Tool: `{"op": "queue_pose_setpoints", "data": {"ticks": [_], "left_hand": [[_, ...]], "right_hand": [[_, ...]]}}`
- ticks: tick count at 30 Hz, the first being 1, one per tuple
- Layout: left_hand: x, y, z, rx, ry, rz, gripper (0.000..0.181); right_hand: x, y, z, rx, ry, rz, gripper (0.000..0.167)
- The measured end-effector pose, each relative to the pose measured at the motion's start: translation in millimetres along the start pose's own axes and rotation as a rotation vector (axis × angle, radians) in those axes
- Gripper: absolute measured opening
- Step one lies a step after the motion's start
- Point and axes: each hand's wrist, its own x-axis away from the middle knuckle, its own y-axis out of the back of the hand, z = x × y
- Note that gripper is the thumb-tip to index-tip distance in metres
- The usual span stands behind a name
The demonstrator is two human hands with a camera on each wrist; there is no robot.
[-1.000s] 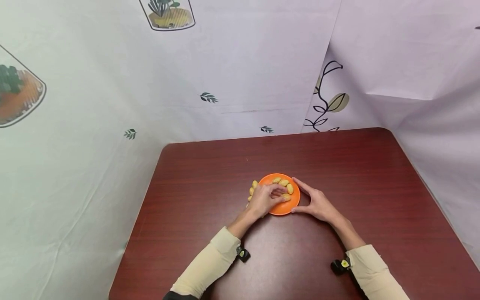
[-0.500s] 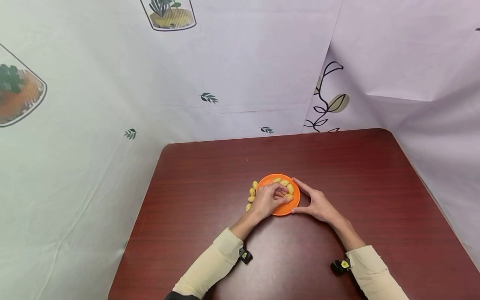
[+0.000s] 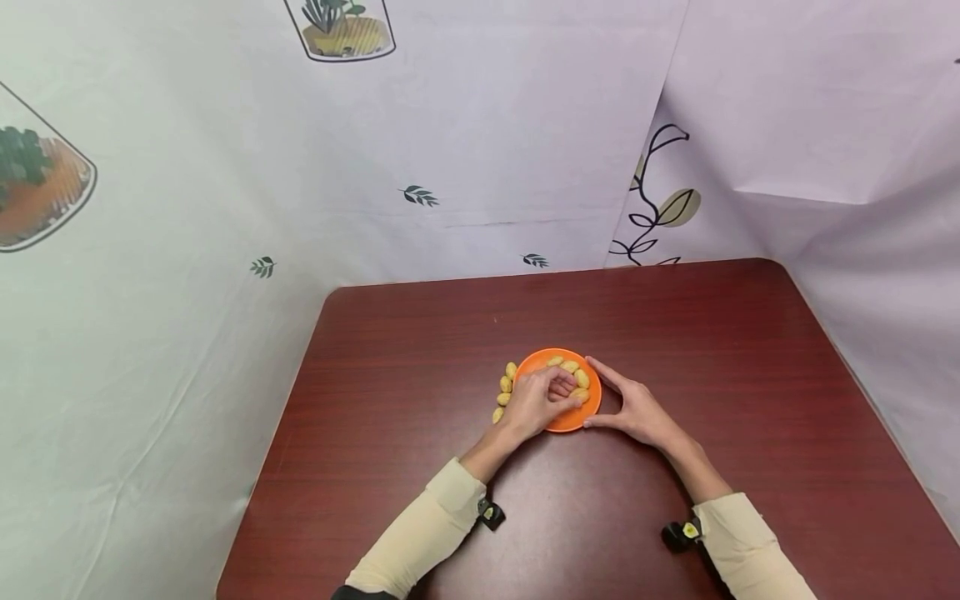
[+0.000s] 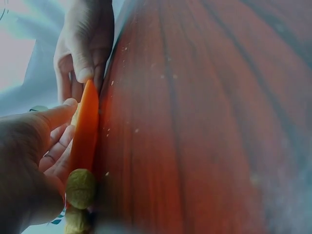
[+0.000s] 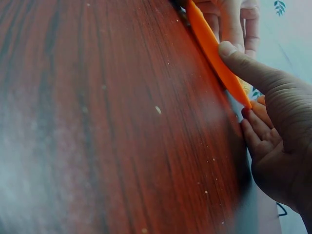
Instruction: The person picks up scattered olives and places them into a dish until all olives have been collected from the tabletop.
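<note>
A shallow orange plate (image 3: 566, 422) lies on the table with several yellowish, wrinkled, walnut-like nuts (image 3: 582, 379) along its far right part. Over the plate's left side is my left hand (image 3: 528, 403), fingers curled, pinching one walnut (image 3: 581, 395) at the thumb tip, low over the plate; the fingers partly hide it. My right hand (image 3: 637, 410) holds the plate's right rim between thumb and fingers. In the right wrist view its thumb (image 5: 234, 54) presses on the orange rim (image 5: 214, 46). Several more walnuts (image 3: 505, 399) stand in a row against the plate's left edge.
The dark red-brown wooden table (image 3: 405, 358) reaches back to a white printed cloth wall (image 3: 487, 167). Cloth also hangs along the left and right sides. Small crumbs (image 5: 158, 110) are scattered on the tabletop.
My left hand has shifted slightly right over the plate along with the walnut, uncovering more of the row beside the plate. The right hand stays at the rim.
</note>
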Motion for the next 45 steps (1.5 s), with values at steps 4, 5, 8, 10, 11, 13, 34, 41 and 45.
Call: {"op": "queue_pose_setpoints", "data": {"ticks": [4,5,8,10,11,13,34,41,45], "left_hand": [[4.2,9.9,-0.9,0.025,0.0,-0.023,0.026],[5.3,13.4,-0.8,0.018,0.0,-0.037,0.024],[8.9,26.0,0.7,-0.014,-0.002,-0.087,0.018],[11.8,35.4,3.0,-0.038,-0.007,-0.122,0.016],[13.5,40.4,4.3,-0.052,-0.011,-0.138,0.015],[17.5,50.0,7.6,-0.065,-0.011,-0.158,0.014],[78.8,84.3,30.5,-0.181,0.018,-0.134,0.027],[90.6,79.3,29.4,-0.277,0.032,-0.151,0.036],[95.4,79.0,28.3,-0.315,0.006,-0.153,0.043]], "right_hand": [[-0.1,0,-1,-0.005,-0.007,0.003,0.106],[-0.3,0,-1,-0.005,-0.01,0.004,0.106],[-0.9,0,-1,-0.011,-0.021,0.007,0.107],[-1.2,1,-1,-0.011,-0.028,0.01,0.108],[-1.3,1,-1,-0.014,-0.031,0.012,0.108],[-1.2,1,-1,-0.011,-0.036,0.016,0.109],[0.3,2,1,-0.006,-0.037,0.022,0.109],[-0.2,2,1,-0.011,-0.042,0.025,0.109],[-0.4,1,1,-0.012,-0.043,0.026,0.109]]}}
